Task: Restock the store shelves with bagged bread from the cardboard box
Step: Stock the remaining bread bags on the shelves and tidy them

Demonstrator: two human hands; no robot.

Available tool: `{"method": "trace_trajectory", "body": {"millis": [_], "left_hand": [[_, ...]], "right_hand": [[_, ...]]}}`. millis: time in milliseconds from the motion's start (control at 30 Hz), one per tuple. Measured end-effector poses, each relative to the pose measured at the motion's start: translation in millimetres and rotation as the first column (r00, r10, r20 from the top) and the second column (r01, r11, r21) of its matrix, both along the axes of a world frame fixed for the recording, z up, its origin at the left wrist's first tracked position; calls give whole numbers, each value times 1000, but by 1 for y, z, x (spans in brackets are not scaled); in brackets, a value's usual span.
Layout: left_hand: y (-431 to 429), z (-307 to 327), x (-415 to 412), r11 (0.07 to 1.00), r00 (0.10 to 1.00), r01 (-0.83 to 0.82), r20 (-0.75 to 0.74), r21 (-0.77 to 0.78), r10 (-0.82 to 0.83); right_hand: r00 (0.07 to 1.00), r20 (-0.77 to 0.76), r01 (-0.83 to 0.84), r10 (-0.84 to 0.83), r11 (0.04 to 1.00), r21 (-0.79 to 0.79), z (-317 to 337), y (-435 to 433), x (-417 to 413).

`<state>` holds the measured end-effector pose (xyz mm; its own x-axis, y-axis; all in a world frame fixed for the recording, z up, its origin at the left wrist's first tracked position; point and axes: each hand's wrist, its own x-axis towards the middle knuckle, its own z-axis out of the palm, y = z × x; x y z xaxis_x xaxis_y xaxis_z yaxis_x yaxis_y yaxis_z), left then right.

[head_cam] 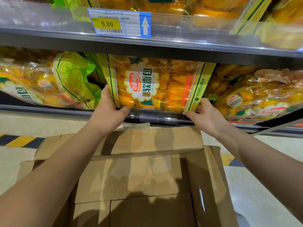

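The open cardboard box (147, 177) is lying at the bottom centre of the frame. Above it, my left grip (108, 110) is holding the left edge of the bread bag (157, 84) and my right grip (206, 115) is pinching its lower right corner. The bag is standing on the shelf (65, 110), in the frame centre.

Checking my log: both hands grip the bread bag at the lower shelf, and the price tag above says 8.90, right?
No. The head view shows the price tag reads 9.80, not 8.90. The left hand and right hand do grip the bread bag at the lower shelf.
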<state>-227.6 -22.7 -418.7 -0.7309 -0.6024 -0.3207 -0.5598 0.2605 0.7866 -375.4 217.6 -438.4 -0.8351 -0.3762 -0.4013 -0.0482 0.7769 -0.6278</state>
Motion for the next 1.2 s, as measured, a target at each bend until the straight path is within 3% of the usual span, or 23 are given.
{"method": "trace_trajectory", "body": {"millis": [200,300,467,633,733,833,1067,1200], "left_hand": [[20,19,3,983,982,97,178,-157,-68],[32,31,0,940,954,201,274,-275,-124],[62,57,-18,756,891,436,351,-487,-287],[100,79,-42,560,828,560,389,-610,-405],[126,87,-53,457,792,596,392,-660,-468],[152,88,-64,379,742,636,399,-672,-539],[201,81,-97,452,707,657,286,-603,-647],[219,69,-117,653,769,612,141,-446,-624]], "right_hand": [[995,-80,-66,62,997,-51,17,7,-1],[982,-144,-120,119,993,3,28,11,1],[922,-274,-235,273,958,165,47,25,11],[805,-441,-316,397,916,249,70,43,30],[745,-522,-306,415,908,286,78,67,37],[779,-530,-212,335,936,279,78,97,41],[822,-568,40,42,991,131,65,159,27],[795,-589,163,-144,986,-21,63,178,11]]}}
